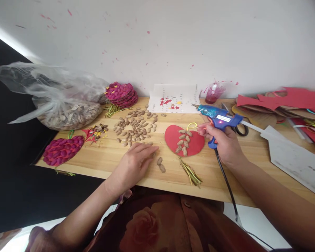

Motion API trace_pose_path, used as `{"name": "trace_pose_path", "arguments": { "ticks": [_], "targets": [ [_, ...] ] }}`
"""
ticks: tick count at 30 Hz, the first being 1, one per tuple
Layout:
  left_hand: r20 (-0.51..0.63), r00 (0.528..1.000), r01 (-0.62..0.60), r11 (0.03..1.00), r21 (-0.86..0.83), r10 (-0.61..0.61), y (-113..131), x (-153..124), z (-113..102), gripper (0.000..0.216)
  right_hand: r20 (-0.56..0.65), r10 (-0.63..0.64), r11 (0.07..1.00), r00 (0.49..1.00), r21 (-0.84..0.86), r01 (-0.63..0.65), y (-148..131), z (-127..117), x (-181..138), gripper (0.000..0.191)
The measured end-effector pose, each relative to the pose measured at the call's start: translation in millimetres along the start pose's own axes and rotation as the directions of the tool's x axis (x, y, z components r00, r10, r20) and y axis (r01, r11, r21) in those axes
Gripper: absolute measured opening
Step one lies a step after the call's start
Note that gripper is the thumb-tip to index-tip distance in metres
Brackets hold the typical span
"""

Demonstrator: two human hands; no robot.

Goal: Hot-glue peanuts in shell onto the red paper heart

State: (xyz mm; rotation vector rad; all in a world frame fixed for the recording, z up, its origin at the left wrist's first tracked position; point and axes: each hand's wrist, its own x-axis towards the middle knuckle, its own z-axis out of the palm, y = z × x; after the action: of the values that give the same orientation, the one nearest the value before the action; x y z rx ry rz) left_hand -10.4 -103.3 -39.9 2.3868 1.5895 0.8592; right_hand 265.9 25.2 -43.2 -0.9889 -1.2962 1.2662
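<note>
My right hand (227, 143) grips a blue glue gun (220, 119), its nozzle pointing left and its small light glowing. Below the nozzle lies a red heart-shaped card (170, 138) with several peanuts (186, 143) in a branching row down its middle. A yellow cord loop (191, 126) rises from its top, and a green-yellow tassel (191, 173) hangs at its bottom. Left of the card, my left hand (135, 164) is low over the table, fingers together; what they hold, if anything, is hidden. Two loose peanuts (161, 165) lie by its fingertips.
Loose peanuts (136, 127) spread behind my left hand. A plastic bag (68, 112), stacked magenta ornaments (122, 94) and a finished-looking magenta piece (64, 148) sit left. Star stickers lie on white paper (157, 105), beside a stained cup (212, 94). Red cutouts (283, 101) and white board (294, 154) are right.
</note>
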Motion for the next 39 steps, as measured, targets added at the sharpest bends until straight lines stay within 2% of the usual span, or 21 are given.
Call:
{"name": "trace_pose_path", "arguments": {
  "ticks": [6,10,13,16,21,32,39],
  "targets": [
    [-0.061,0.997,0.039,0.999,0.025,-0.037,3,0,-5,0.035,-0.036,0.029,0.997,0.999,-0.072,-0.032,-3,-3,-2,0.019],
    [0.010,1.000,-0.016,0.998,-0.060,0.016,17,1,-6,0.028,-0.043,0.043,0.991,0.998,-0.125,-0.048,-6,-3,-3,0.020],
    [0.067,0.998,-0.013,0.996,-0.089,0.019,21,2,-2,0.023,-0.035,0.061,0.986,0.998,-0.155,-0.066,-6,-3,-2,0.021],
    [0.064,0.998,-0.016,0.998,-0.062,0.020,16,3,0,0.014,-0.028,0.081,0.982,0.996,-0.167,-0.084,-5,-4,-2,0.023],
    [0.011,1.000,-0.005,1.000,-0.006,0.005,5,5,-4,0.018,-0.010,0.089,0.981,0.996,-0.174,-0.089,-3,-4,-2,0.027],
    [0.026,1.000,0.004,0.999,-0.043,-0.003,9,15,5,0.024,0.036,0.097,0.980,0.995,-0.177,-0.089,-5,-8,-3,0.027],
    [-0.072,0.996,0.057,0.998,0.028,-0.055,-9,14,-10,0.014,0.026,0.096,0.988,0.995,-0.121,-0.092,-11,-4,-4,0.026]
  ]
}}
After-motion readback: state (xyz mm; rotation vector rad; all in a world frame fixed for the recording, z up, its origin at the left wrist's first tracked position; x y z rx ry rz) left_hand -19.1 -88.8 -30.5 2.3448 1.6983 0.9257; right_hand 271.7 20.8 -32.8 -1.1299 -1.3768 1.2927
